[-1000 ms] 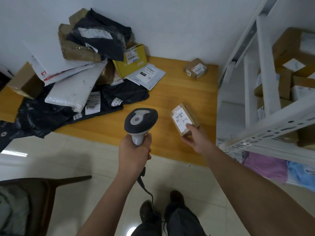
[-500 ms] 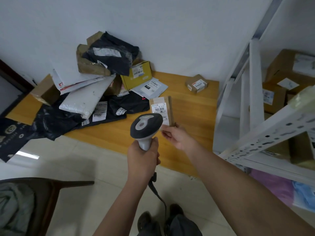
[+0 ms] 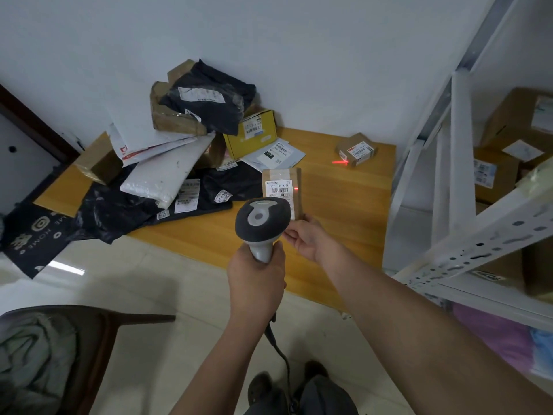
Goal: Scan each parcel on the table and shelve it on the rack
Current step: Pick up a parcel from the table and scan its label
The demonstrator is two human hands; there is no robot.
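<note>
My left hand (image 3: 256, 281) grips the handle of a grey and black barcode scanner (image 3: 262, 220), which points away from me over the wooden table (image 3: 344, 205). Just behind the scanner head, my right hand (image 3: 305, 238) holds a small brown cardboard parcel (image 3: 281, 187) upright by its lower end, label facing me. A red scanner dot lies on the parcel's right side, and a red line falls on the table by another small brown box (image 3: 356, 149). The white metal rack (image 3: 466, 223) stands to the right.
A heap of parcels covers the table's left and back: black bags (image 3: 209, 97), white mailers (image 3: 167, 172), a yellow box (image 3: 251, 131). Brown boxes (image 3: 520, 121) sit on the rack shelves. A dark chair (image 3: 89, 339) with cloth is at lower left. My shoes show at the bottom.
My right hand lifted the small parcel off the table and turned it upright in front of the scanner. The red scan light now shows on the parcel and the table.
</note>
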